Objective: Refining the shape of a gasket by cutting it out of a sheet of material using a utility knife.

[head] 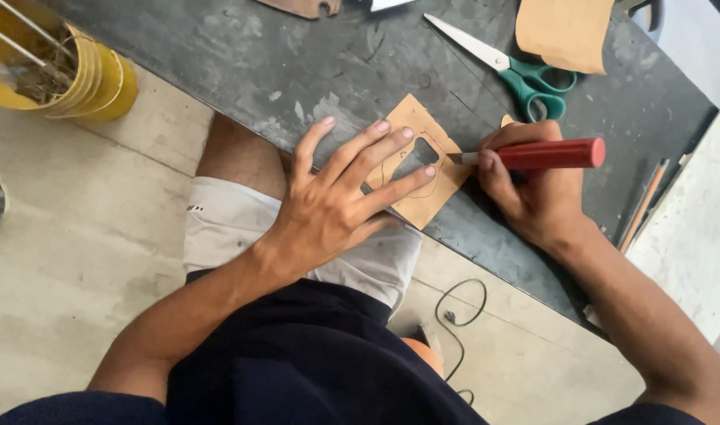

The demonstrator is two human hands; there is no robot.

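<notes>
Dark, scuffed tabletop [242, 55] beneath both hands. Left hand [336, 201], fingers spread flat, no closed grip, pressing a tan cardboard piece [443, 177] with a cut-out window against the tabletop edge. Right hand [533, 193] just beside that piece, grip clamped round a red-handled knife [545, 154], blade tip at the cardboard's right edge, apparently touching. Beyond the right grip, green-handled scissors [525, 75] and another tan sheet [564, 31]. Far off past the left hand, a yellow container [92, 83].
</notes>
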